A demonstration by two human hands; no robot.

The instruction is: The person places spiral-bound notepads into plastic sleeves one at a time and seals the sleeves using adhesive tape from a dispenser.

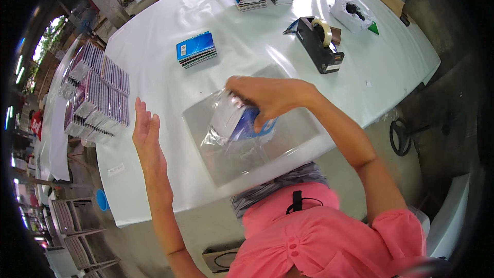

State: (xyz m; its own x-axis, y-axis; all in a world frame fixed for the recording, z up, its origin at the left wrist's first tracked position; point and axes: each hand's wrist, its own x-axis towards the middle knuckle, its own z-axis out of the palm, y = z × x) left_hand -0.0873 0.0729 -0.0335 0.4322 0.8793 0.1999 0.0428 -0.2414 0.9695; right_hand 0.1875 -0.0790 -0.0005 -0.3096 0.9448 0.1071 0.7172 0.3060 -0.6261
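Near the bench's [138, 185] front edge, my right fingers [237, 83] grip a blue-and-white bundle [244, 125], clear plastic [216, 127] seemingly unsealed — left fingers [140, 113] extended, empty.

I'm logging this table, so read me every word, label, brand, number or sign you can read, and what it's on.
Nothing is clear enough to quote.
White label on the blue notebook stack: too small.
Pale strip on the table, left side: too small.
Light patch on the black tape dispenser: too small.
Wrapped pack in the right hand: any print is blurred.
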